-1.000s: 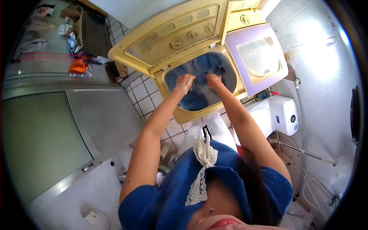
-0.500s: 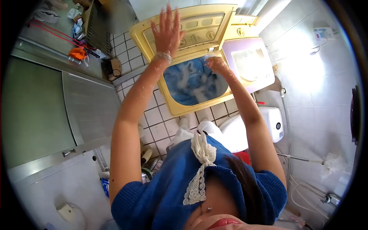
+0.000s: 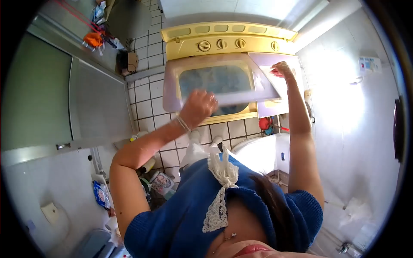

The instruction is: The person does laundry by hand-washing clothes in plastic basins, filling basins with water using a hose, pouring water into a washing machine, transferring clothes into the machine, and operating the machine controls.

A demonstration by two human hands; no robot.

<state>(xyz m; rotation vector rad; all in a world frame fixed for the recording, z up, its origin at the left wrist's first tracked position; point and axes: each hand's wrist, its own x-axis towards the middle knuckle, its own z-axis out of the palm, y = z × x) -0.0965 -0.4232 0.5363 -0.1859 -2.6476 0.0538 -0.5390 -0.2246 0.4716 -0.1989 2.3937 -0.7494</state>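
A yellow washing machine (image 3: 180, 48) with dials stands ahead. Its purple-rimmed wash lid (image 3: 171, 81) is partly lowered over the tub, tilted, and blue cloth in water (image 3: 215, 79) shows through its clear window. My left hand (image 3: 200, 105) is at the lid's front edge, fingers curled; whether it grips the edge is unclear. Above the purple spin-side lid (image 3: 279, 96) is my right hand (image 3: 282, 70), wet, its fingers bent and partly spread, holding nothing.
White floor tiles (image 3: 150, 103) lie left of the machine. A glass sliding door (image 3: 97, 103) stands at the left. Right of my legs is a white toilet (image 3: 258, 150); a red object (image 3: 264, 124) sits by the machine's front. Bottles and packets lie lower left.
The wash lid has swung down from upright over the tub. My left hand moved down from the raised lid to its front edge. My right hand moved right, away from the tub.
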